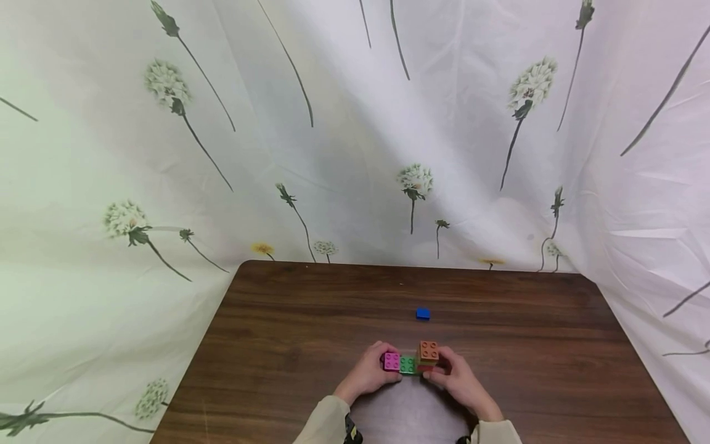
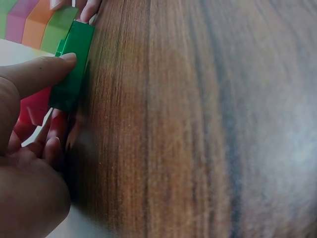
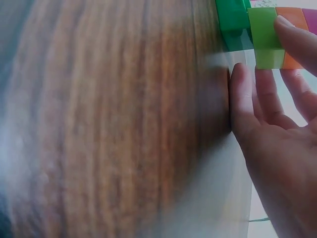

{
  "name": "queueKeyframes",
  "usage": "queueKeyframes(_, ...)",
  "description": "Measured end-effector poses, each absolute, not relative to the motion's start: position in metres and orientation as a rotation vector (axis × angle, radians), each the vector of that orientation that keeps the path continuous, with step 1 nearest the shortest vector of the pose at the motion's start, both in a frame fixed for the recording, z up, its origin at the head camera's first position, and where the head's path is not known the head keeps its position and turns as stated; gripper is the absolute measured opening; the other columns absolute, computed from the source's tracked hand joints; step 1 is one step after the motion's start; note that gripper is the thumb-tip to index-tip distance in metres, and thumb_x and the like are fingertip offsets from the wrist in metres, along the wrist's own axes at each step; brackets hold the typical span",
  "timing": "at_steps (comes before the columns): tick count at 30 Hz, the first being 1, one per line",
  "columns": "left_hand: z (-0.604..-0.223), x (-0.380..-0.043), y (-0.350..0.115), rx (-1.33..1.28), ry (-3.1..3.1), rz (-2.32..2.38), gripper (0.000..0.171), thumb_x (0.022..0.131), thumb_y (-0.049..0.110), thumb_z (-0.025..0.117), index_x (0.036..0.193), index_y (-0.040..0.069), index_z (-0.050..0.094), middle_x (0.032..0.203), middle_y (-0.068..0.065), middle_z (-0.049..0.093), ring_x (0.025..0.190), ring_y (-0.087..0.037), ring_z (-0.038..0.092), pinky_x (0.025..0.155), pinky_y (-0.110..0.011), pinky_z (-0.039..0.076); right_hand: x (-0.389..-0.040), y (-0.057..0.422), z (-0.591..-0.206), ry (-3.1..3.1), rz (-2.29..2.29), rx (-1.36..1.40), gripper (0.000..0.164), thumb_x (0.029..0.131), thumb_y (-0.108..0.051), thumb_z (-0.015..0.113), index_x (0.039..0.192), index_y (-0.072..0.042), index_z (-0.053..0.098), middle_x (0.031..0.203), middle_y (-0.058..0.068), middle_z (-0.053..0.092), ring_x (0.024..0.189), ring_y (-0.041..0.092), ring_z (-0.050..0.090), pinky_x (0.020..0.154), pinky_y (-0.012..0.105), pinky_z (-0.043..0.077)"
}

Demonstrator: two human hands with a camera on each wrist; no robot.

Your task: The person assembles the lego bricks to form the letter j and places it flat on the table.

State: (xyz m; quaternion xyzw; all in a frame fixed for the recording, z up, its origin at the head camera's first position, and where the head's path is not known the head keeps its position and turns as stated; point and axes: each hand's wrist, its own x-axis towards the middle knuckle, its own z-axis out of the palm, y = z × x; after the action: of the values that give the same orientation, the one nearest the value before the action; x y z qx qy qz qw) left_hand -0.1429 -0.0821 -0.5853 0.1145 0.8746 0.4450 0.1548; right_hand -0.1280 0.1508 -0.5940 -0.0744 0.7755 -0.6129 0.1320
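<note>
Over the near part of the table, both hands hold a toy-brick build. Its base is a long dark green brick. On its left end sits a pink brick. A taller stack with an orange top rises at the right end; the right wrist view shows a light green brick lowest in it. My left hand grips the left end, thumb on the dark green side in the left wrist view. My right hand pinches the stack between thumb and fingers.
A loose blue brick lies beyond the build on the dark wooden table. White cloth printed with dandelions hangs behind the table and along its sides.
</note>
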Motion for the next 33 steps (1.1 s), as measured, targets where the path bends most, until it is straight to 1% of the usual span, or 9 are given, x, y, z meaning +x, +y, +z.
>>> queueKeyframes(5,-0.586,-0.144,-0.082,0.340,2.498,1.304,0.039,0.075,0.018,0.082,0.109,0.016,0.063,0.102,0.005,0.057,0.092,-0.010,0.052,0.081,-0.029,0.044,-0.127,0.154,-0.596,2.280,-1.765,-0.224,0.045,0.079,-0.007,0.077,0.119,-0.001,0.059,0.119,0.019,0.060,0.105,0.010,0.062,0.087,0.021,0.051)
queueKeyframes(8,-0.586,-0.144,-0.083,0.338,2.497,1.308,0.039,0.075,0.018,0.082,0.109,0.015,0.063,0.102,0.005,0.057,0.092,-0.010,0.051,0.079,-0.028,0.043,-0.126,0.157,-0.595,2.278,-1.778,-0.241,0.043,0.079,-0.006,0.076,0.118,-0.001,0.059,0.117,0.019,0.061,0.102,0.004,0.061,0.085,0.020,0.051)
queueKeyframes(14,-0.587,-0.144,-0.083,0.365,2.513,1.303,0.040,0.074,0.018,0.083,0.109,0.012,0.064,0.099,0.004,0.056,0.091,-0.014,0.051,0.077,-0.026,0.042,-0.125,0.164,-0.594,2.307,-1.777,-0.249,0.043,0.079,-0.005,0.075,0.118,0.000,0.059,0.116,0.020,0.061,0.100,0.003,0.061,0.083,0.019,0.052)
queueKeyframes(20,-0.588,-0.144,-0.082,0.384,2.541,1.309,0.039,0.075,0.022,0.082,0.108,0.012,0.064,0.099,0.002,0.059,0.092,-0.015,0.052,0.077,-0.026,0.042,-0.125,0.168,-0.590,2.320,-1.781,-0.235,0.045,0.079,-0.007,0.076,0.120,0.000,0.058,0.114,0.020,0.063,0.099,0.006,0.062,0.082,0.020,0.052)
queueKeyframes(26,-0.586,-0.143,-0.080,0.346,2.542,1.284,0.038,0.076,0.025,0.081,0.107,0.013,0.064,0.100,0.002,0.060,0.093,-0.015,0.051,0.078,-0.029,0.042,-0.126,0.169,-0.592,2.352,-1.756,-0.201,0.045,0.081,-0.009,0.075,0.121,0.002,0.056,0.110,0.020,0.066,0.093,0.006,0.064,0.079,0.021,0.052)
queueKeyframes(33,-0.586,-0.141,-0.079,0.281,2.499,1.313,0.040,0.078,0.025,0.080,0.111,0.017,0.060,0.103,0.000,0.058,0.093,-0.016,0.049,0.076,-0.031,0.041,-0.125,0.169,-0.596,2.368,-1.756,-0.133,0.044,0.081,-0.010,0.075,0.120,0.000,0.057,0.104,0.017,0.067,0.086,0.007,0.064,0.074,0.023,0.053)
